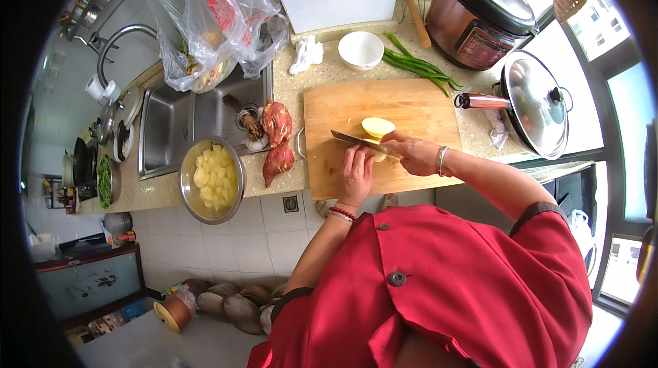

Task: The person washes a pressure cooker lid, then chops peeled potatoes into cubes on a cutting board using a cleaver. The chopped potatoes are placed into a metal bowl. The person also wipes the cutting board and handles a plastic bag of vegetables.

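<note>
On the wooden cutting board [329, 95], my right hand [417, 154] grips a kitchen knife [354, 138] by its handle. The blade lies across a peeled potato piece [378, 155], which my left hand [357, 170] holds down with bent fingers. Just beyond the blade rests another peeled potato piece [378, 127], its cut face showing. To the left, a steel bowl [238, 198] holds potato chunks [213, 178] that look to be in water. Between bowl and board lie reddish sweet potatoes [277, 124].
Behind the board are a white bowl [361, 50], long green peppers [419, 65] and a rolling pin [417, 21]. A pressure cooker [480, 18] and a lidded pan [537, 103] stand right. Plastic bags [211, 23] hang over the sink [167, 131].
</note>
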Tool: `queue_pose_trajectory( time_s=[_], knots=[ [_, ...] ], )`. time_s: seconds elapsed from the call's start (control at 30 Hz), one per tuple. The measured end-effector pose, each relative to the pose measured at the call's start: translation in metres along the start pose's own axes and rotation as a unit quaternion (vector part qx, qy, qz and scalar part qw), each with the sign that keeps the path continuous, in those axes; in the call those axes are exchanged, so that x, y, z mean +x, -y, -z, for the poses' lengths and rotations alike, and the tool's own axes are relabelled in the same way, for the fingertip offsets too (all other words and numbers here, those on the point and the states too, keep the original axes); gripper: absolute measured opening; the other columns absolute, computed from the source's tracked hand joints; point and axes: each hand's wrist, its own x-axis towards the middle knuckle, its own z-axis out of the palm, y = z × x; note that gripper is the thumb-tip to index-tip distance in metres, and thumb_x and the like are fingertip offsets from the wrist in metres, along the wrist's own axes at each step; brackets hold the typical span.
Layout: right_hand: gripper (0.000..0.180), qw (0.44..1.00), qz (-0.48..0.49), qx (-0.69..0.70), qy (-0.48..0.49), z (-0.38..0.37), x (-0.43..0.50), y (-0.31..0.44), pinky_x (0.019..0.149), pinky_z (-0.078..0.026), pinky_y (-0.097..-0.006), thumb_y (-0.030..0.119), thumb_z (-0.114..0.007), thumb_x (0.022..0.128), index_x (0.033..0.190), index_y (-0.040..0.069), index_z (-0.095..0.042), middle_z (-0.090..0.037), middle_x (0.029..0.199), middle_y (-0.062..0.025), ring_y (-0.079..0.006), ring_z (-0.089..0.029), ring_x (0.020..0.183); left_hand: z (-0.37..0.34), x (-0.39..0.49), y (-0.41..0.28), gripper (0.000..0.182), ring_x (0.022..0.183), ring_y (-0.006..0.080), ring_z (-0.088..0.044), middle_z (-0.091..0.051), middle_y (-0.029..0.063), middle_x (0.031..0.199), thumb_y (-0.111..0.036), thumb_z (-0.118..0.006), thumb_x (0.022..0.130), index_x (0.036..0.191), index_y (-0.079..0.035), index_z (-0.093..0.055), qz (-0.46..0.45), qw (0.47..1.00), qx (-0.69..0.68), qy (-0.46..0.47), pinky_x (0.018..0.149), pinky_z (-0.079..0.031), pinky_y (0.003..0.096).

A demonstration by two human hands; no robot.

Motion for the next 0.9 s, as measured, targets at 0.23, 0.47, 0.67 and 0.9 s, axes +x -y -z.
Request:
queue_pose_trajectory(
  time_s=[0.23, 0.47, 0.67, 0.9],
  knots=[
    [0.09, 0.948, -0.195, 0.129, 0.217, 0.047, -0.006, 0.034, 0.051, -0.056, -0.0315, -0.006, -0.036, 0.082, 0.159, 0.028, -0.007, -0.061, 0.118, -0.0206, -0.0224, -0.075, 0.077, 0.002, -0.006, 0.001, 0.034, 0.108, 0.036, -0.057, -0.054, 0.0162, 0.118, -0.008, -0.067, 0.089, 0.121, -0.004, -0.056, -0.009, 0.998, 0.042, 0.043, 0.09, -0.049, 0.0435],
    [0.081, 0.972, -0.133, 0.157, 0.113, 0.062, -0.031, 0.042, 0.052, -0.055, -0.0318, -0.006, -0.033, 0.082, 0.157, 0.02, -0.018, -0.063, 0.096, -0.0195, -0.0251, -0.074, 0.072, 0.012, 0.003, -0.003, 0.043, 0.116, 0.0331, -0.053, -0.055, 0.013, 0.122, -0.006, -0.072, 0.082, 0.123, -0.006, -0.057, -0.038, 0.994, 0.08, 0.059, 0.097, -0.045, 0.0453],
    [0.068, 0.992, -0.077, 0.088, -0.053, 0.052, -0.05, 0.04, 0.062, -0.058, -0.0432, -0.005, -0.039, 0.088, 0.152, 0.014, -0.028, -0.067, 0.092, -0.0204, -0.0278, -0.069, 0.058, 0.024, 0.038, 0.005, 0.046, 0.116, 0.0306, -0.052, -0.055, 0.0113, 0.117, -0.011, -0.078, 0.075, 0.116, -0.005, -0.06, -0.062, 0.965, 0.086, 0.241, 0.097, -0.046, 0.0428],
    [0.056, 0.994, -0.063, -0.044, -0.074, 0.029, -0.049, 0.035, 0.062, -0.052, -0.0514, 0.008, -0.05, 0.094, 0.146, 0.013, -0.033, -0.068, 0.089, -0.0226, -0.0413, -0.066, 0.072, 0.011, 0.015, -0.004, 0.048, 0.101, 0.0343, -0.053, -0.053, 0.0153, 0.104, -0.023, -0.082, 0.072, 0.11, -0.004, -0.059, 0.065, 0.982, 0.156, 0.085, 0.088, -0.045, 0.0455]
  ],
)
